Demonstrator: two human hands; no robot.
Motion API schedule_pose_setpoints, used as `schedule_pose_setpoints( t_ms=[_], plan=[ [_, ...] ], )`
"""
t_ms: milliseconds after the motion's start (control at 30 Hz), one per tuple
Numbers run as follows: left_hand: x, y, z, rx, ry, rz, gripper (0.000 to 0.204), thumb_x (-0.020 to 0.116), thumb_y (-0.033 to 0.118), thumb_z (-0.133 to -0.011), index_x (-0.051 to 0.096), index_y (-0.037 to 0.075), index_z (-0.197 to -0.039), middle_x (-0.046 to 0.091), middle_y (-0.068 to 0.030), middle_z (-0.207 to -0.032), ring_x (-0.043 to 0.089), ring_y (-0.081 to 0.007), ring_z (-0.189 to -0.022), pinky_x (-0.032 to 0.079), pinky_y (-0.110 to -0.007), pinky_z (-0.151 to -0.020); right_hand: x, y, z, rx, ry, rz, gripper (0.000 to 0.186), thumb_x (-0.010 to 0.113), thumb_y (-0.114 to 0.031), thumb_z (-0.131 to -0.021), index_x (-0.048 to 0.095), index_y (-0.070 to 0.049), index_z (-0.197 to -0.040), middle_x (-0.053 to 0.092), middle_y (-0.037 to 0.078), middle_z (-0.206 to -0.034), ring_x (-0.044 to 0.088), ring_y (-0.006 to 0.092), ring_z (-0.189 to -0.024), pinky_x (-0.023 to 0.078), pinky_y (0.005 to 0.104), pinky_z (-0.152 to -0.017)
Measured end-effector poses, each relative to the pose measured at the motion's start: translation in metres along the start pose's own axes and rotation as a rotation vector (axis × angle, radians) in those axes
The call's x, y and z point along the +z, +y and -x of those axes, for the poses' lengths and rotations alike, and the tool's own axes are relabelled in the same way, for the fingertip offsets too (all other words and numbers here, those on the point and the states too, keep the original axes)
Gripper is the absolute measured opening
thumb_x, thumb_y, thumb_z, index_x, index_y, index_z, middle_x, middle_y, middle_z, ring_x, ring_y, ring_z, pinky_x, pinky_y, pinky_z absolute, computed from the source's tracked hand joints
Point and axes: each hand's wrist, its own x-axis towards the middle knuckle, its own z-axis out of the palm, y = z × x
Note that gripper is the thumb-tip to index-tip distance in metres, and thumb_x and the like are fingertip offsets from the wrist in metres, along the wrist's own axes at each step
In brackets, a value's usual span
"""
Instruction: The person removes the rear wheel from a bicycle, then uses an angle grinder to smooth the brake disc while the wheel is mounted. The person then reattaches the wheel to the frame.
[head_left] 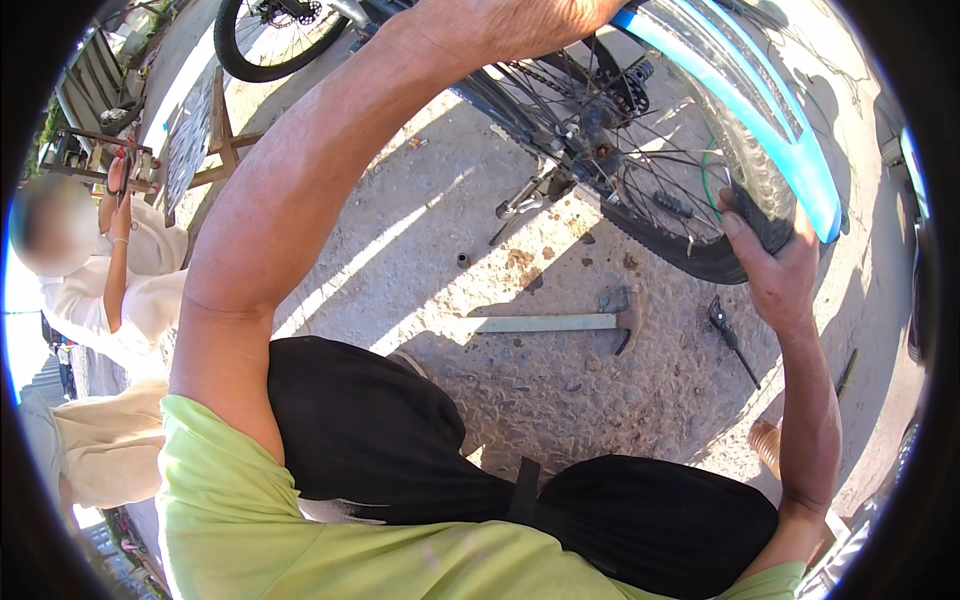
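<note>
Clasping the tyre (700, 265) with your right hand (780, 265), likely to steady it; hub (598, 150) up-left of that grip, blue mudguard (808, 175) just above. Left hand (530, 25) partly out of view; hold unclear.

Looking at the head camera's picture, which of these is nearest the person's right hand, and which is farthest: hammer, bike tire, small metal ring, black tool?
1. Tire: touching the right hand.
2. Black tool: on the ground, just below the hand in the picture.
3. Hammer: farther left.
4. Small metal ring: left, above the hammer's handle end.
</note>
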Motion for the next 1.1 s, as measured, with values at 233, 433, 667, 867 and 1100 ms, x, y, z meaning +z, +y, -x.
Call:
schedule_pose_setpoints(
  t_ms=[233,433,667,867,1100],
  plan=[
    [0.008,-0.004,-0.004,0.01,0.022,0.023,0.03,0.059,0.027,-0.102,0.067,0.002,-0.09,0.065,-0.0193,-0.084,0.064,-0.0426,-0.087,0.048,-0.051,-0.078,-0.002,0.001,-0.006,-0.006,0.017,-0.04,0.047,0.074,-0.011,-0.095,0.06,0.004,-0.137,0.076,0.013,-0.115,0.072,0.0204,-0.107,0.055,0.0361,-0.099],
    [0.013,-0.009,-0.007,0.039,0.033,0.021,0.029,0.06,0.027,-0.102,0.066,0.001,-0.09,0.065,-0.0194,-0.083,0.064,-0.0428,-0.084,0.049,-0.052,-0.076,0.0,0.0,-0.01,-0.068,0.082,-0.049,0.042,0.077,-0.014,-0.093,0.065,0.002,-0.13,0.079,0.011,-0.111,0.073,0.0163,-0.098,0.058,0.0337,-0.089],
    [0.016,-0.013,-0.007,0.079,0.061,0.063,0.025,0.062,0.023,-0.101,0.067,0.001,-0.091,0.065,-0.0189,-0.083,0.064,-0.0419,-0.083,0.05,-0.05,-0.074,-0.003,0.002,-0.012,-0.022,0.026,-0.029,0.052,0.074,-0.013,-0.095,0.058,0.003,-0.141,0.076,0.014,-0.116,0.072,0.0209,-0.108,0.055,0.0368,-0.099],
    [0.017,-0.013,-0.008,0.078,0.052,0.008,0.029,0.059,0.027,-0.103,0.067,0.001,-0.091,0.065,-0.0184,-0.083,0.064,-0.0423,-0.084,0.049,-0.051,-0.076,-0.004,0.005,-0.012,-0.026,0.037,-0.048,0.052,0.074,-0.014,-0.095,0.058,0.003,-0.141,0.076,0.013,-0.116,0.072,0.0208,-0.108,0.055,0.0368,-0.1],
    [0.02,-0.013,-0.011,0.019,0.034,0.026,0.032,0.058,0.028,-0.104,0.065,0.002,-0.087,0.065,-0.0185,-0.083,0.065,-0.0418,-0.086,0.049,-0.051,-0.077,-0.006,0.006,-0.016,-0.07,0.064,-0.055,0.052,0.076,-0.014,-0.093,0.058,0.002,-0.14,0.077,0.012,-0.115,0.071,0.0173,-0.108,0.055,0.035,-0.098]
  ],
)
